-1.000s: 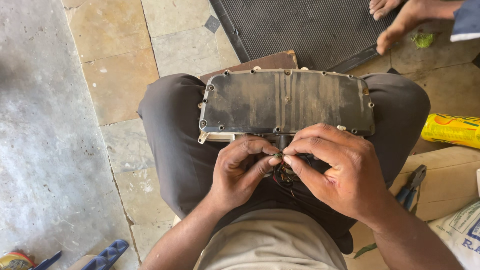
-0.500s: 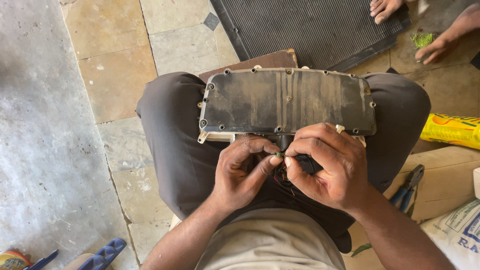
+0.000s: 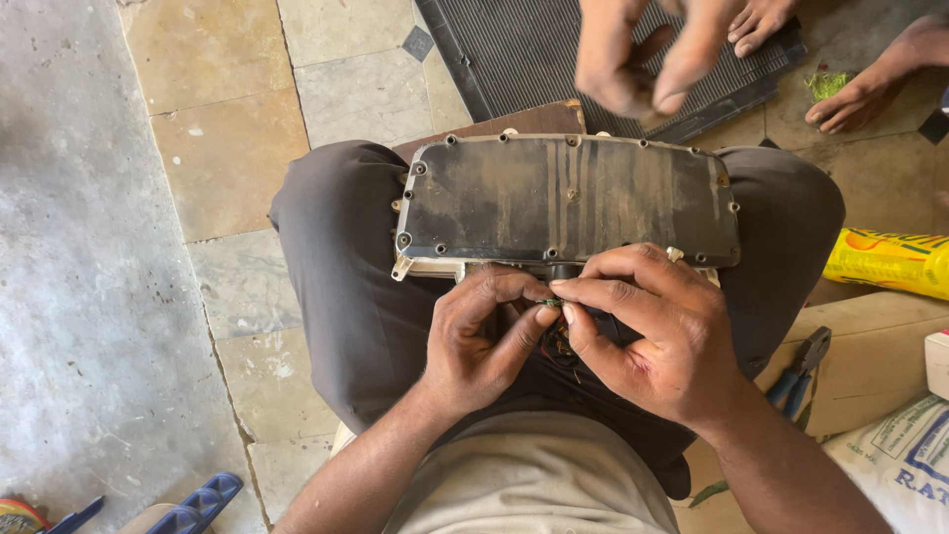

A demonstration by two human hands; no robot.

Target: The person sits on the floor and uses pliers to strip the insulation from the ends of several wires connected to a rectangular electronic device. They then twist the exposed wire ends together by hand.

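Note:
A dirty black rectangular panel (image 3: 563, 203) with screw holes round its rim lies across my lap. From its near edge a bundle of thin wires (image 3: 556, 341) hangs down. My left hand (image 3: 479, 341) and my right hand (image 3: 657, 331) meet just below the panel's edge, fingertips pinched together on a small green wire end (image 3: 551, 302). Both hands are closed on the wires. The wire bundle is mostly hidden by my fingers.
Another person's hand (image 3: 643, 49) hovers blurred above the panel's far edge, with that person's feet (image 3: 860, 84) on a black ribbed mat (image 3: 534, 49). Blue-handled pliers (image 3: 801, 366) lie on cardboard at the right, near a yellow packet (image 3: 890, 262) and a printed sack (image 3: 905, 465).
Another person's hand has come in over the far edge of the panel. My own fingers have shifted slightly on the wires; the panel stays in place.

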